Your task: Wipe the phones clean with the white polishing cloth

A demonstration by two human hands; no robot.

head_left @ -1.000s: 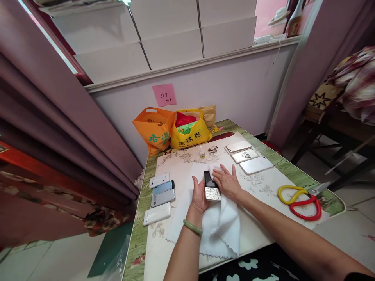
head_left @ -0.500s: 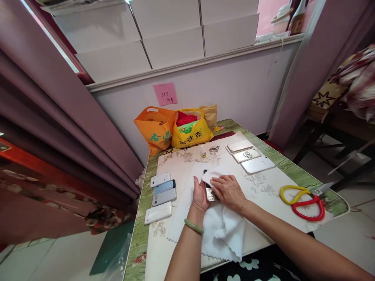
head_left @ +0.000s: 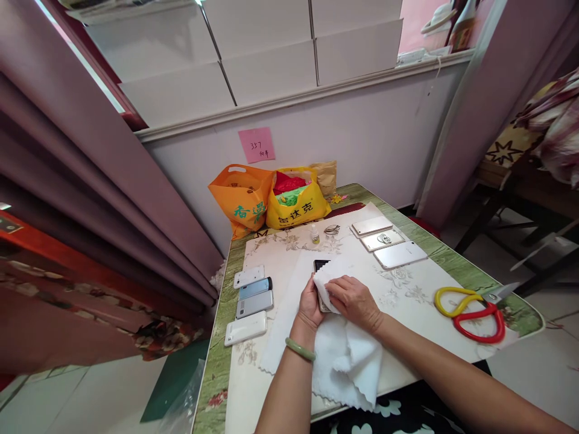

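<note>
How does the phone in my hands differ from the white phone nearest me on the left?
The held phone is gripped in the left hand and mostly hidden by the white cloth under the right hand; the white phone lies bare, untouched. The held phone's visible end is dark; the white phone is pale all over. The held phone points away from you; the white phone lies crosswise. Both are rectangular.

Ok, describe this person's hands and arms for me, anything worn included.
Both are bare: no gloves, no rings that I can make out. The left hand has a smooth pale green bangle round its wrist; the right hand and wrist wear nothing. Neither forearm shows a sleeve.
</note>
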